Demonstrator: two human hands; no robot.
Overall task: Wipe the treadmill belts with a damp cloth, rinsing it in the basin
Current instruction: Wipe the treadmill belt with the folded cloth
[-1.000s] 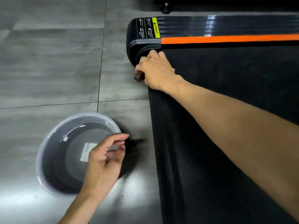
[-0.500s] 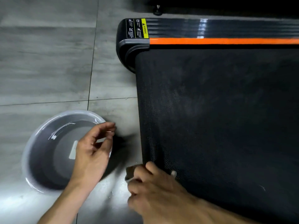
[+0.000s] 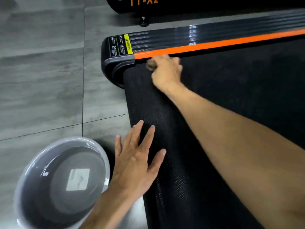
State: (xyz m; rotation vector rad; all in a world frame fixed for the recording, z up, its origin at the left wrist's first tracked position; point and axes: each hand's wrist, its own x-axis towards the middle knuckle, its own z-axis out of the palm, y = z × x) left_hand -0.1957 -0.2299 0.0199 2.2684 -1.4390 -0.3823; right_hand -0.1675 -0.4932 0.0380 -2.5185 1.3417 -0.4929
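A black treadmill belt [image 3: 231, 90] fills the right side, bordered at the top by an orange stripe [image 3: 214, 42]. My right hand [image 3: 166, 71] is curled on a small brownish cloth [image 3: 150, 66] at the belt's far left corner, just below the stripe. Most of the cloth is hidden under the hand. My left hand [image 3: 137, 156] lies flat with fingers spread on the belt's left edge. A grey basin [image 3: 33, 171] holding water stands on the floor to the left of that hand.
Grey floor tiles [image 3: 41, 80] spread to the left. The glossy black side rail [image 3: 181, 35] with a yellow warning label [image 3: 127, 44] runs along the top. Another black machine [image 3: 165, 4] with orange lettering stands behind, on a small foot [image 3: 143, 22].
My right hand has swept the cloth from the near edge of the belt up to the far corner. My left hand has moved from above the basin onto the belt edge and flattened.
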